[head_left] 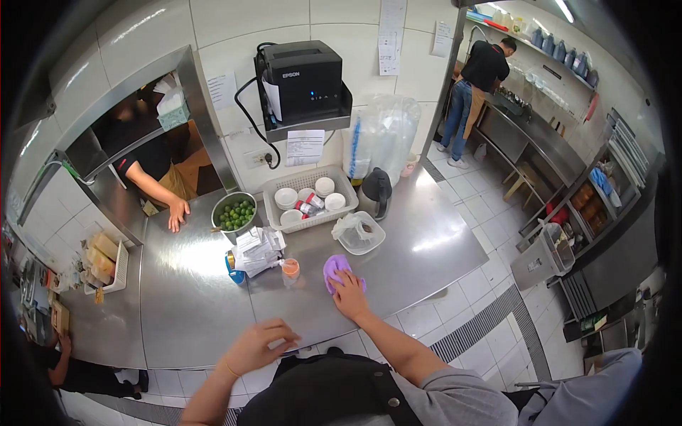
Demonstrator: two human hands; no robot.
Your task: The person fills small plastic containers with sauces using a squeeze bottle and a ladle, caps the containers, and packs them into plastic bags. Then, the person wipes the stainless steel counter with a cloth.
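Observation:
My right hand [350, 296] presses a bunched purple cloth [334, 268] onto the steel counter [419, 241], its fingers bent over the cloth. Over the counter's front edge, my left hand [259, 346] hangs in the air with loosely curled fingers, slightly blurred and holding nothing. Just left of the cloth stands a small clear jar with an orange top [290, 270]. A stack of paper slips [257, 250] lies beside it, next to a blue item [234, 268] whose kind I cannot make out. Behind the cloth is a clear plastic tub [375, 243] with a plastic bag in it.
A pot of green limes [236, 214], a basket [288, 228] of white cups and a dark jug [376, 192] line the back. A printer [302, 78] hangs above. A co-worker's hand [176, 211] rests at the left window; another person [483, 78] stands at the sink, far right.

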